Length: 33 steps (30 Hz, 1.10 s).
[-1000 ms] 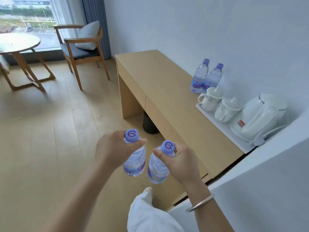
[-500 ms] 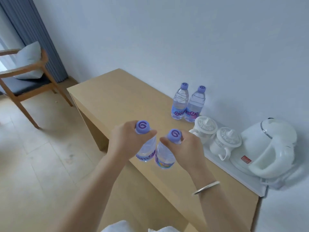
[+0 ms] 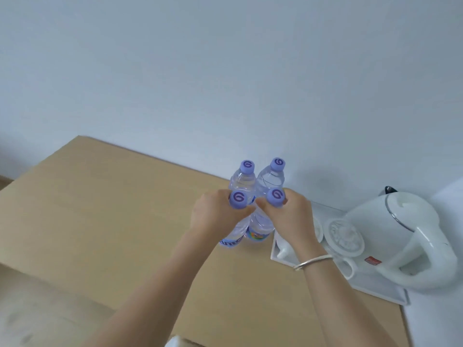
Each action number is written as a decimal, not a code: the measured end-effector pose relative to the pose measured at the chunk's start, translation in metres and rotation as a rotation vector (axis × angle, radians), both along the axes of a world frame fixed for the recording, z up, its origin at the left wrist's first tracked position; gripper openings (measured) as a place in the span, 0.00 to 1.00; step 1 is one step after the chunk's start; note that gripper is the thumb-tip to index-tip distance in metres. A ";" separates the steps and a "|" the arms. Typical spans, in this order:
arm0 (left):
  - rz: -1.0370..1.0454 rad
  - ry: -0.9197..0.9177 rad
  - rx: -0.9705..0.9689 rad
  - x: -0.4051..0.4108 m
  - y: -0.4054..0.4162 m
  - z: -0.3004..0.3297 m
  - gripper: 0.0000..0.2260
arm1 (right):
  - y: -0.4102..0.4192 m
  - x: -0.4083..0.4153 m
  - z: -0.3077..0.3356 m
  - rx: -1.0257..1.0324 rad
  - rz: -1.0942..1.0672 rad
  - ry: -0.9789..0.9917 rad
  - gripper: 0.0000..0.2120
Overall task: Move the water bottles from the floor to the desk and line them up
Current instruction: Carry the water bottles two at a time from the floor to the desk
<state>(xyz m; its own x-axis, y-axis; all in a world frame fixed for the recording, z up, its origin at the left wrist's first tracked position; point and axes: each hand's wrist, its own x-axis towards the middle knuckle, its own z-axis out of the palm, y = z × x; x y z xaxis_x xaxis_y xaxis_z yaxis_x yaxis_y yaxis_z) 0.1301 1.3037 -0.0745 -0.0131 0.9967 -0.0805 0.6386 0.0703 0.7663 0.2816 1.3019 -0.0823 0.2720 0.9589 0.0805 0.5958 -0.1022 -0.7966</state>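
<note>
Left hand (image 3: 213, 216) and right hand (image 3: 290, 216) each grip a bottle by the neck; best set upright on the surface (image 3: 100, 221), flush with the back pair (image 3: 258, 179).

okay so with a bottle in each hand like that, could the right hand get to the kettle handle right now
Probably not as things stand. The right hand grips a water bottle by the neck, so it has no free fingers. The path to the kettle handle looks open, over the lidded cup on the tray.

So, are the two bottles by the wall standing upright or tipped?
Upright: both back bottles stand on the desk, caps up.
</note>
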 end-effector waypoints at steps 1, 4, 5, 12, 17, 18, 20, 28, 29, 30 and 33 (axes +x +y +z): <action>-0.026 -0.006 -0.009 0.001 0.008 -0.002 0.22 | 0.007 -0.002 -0.001 -0.010 -0.018 -0.008 0.16; -0.108 0.005 -0.046 0.003 0.026 -0.011 0.21 | 0.019 -0.004 -0.008 -0.034 -0.080 0.001 0.15; -0.128 0.018 -0.058 0.005 0.031 -0.014 0.21 | 0.021 -0.003 -0.010 -0.044 -0.106 0.010 0.15; -0.168 0.056 -0.045 0.014 0.037 -0.022 0.19 | 0.026 0.006 -0.009 -0.127 -0.170 0.037 0.14; -0.184 0.049 -0.035 0.010 0.037 -0.026 0.19 | 0.008 -0.001 -0.012 -0.102 -0.185 0.058 0.15; -0.182 0.052 -0.038 0.010 0.037 -0.026 0.21 | 0.001 -0.001 -0.014 -0.096 -0.191 0.061 0.16; -0.188 0.067 -0.043 0.011 0.033 -0.031 0.23 | -0.017 0.000 -0.017 -0.103 -0.191 0.076 0.19; -0.102 -0.101 -0.046 0.027 -0.026 -0.062 0.39 | -0.101 0.024 -0.021 -0.127 -0.250 0.066 0.13; -0.102 -0.079 -0.037 0.032 -0.038 -0.063 0.39 | -0.115 0.029 -0.020 -0.127 -0.269 0.062 0.13; -0.112 -0.067 -0.019 0.039 -0.052 -0.063 0.38 | -0.131 0.035 -0.019 -0.129 -0.287 0.059 0.13; -0.223 -0.036 0.014 0.063 -0.097 -0.060 0.33 | -0.185 0.051 -0.014 -0.141 -0.324 0.009 0.15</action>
